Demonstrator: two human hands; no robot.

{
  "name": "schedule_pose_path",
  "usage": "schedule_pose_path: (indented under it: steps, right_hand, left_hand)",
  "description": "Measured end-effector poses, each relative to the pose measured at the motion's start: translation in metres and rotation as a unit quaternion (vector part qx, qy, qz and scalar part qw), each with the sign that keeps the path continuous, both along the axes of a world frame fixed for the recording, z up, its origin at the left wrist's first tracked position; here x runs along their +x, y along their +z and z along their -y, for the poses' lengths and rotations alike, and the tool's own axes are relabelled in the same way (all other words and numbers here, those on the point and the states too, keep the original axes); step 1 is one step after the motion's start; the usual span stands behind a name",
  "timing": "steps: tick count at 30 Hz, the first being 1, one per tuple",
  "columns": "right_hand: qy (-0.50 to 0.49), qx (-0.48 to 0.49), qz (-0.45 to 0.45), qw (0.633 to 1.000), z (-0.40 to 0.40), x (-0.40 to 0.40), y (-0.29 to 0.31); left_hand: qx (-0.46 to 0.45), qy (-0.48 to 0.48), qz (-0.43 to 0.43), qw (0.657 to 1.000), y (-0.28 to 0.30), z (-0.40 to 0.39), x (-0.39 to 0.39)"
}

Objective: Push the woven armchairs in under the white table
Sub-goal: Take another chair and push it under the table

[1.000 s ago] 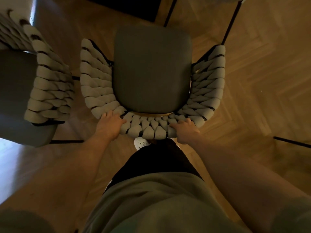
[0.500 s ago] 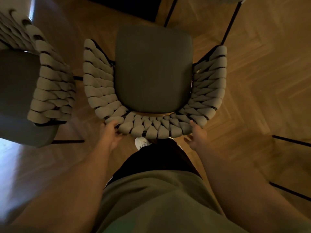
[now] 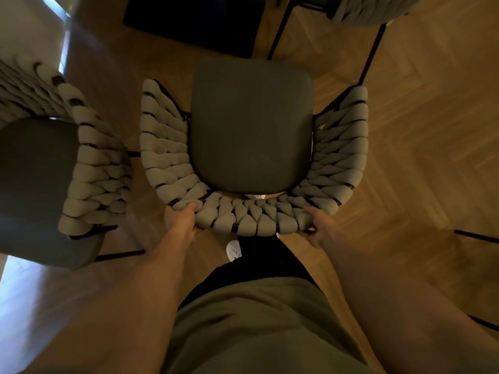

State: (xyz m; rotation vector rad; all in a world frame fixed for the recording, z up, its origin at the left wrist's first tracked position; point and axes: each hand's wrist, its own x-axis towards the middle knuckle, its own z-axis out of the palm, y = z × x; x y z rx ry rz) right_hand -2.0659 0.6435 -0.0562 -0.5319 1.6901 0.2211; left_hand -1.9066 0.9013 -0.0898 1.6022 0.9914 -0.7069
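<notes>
Directly below me stands a woven armchair (image 3: pixel 251 128) with a dark grey seat and a wrap-around back of thick pale cords. My left hand (image 3: pixel 181 221) holds the left rear corner of that back, thumb on the weave and fingers under the rim. At the right rear corner my right hand (image 3: pixel 322 228) curls around the rim in the same way. A second woven armchair (image 3: pixel 89 168) stands close on the left, its arm almost touching the first one. The pale surface (image 3: pixel 24 25) at the far top left may be the white table; I cannot tell.
A third woven chair (image 3: pixel 375 9) with thin black legs is at the top right. A dark mat (image 3: pixel 194 20) lies on the herringbone wood floor beyond the seat. Black metal legs (image 3: pixel 476 236) reach in from the right. My white shoe (image 3: pixel 233 251) is behind the chair.
Both hands left the top of the chair's back, spread outwards, and now grip its rear corners lower down. The chair itself has hardly shifted.
</notes>
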Motion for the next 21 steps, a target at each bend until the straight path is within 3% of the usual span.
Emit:
schedule_pose_path:
  steps: [21]
  right_hand:
    - [0.006,0.029,0.041,0.999,0.032,0.222,-0.002]
  left_hand:
    - [0.040,0.006,-0.002,0.999,0.015,0.037,0.241]
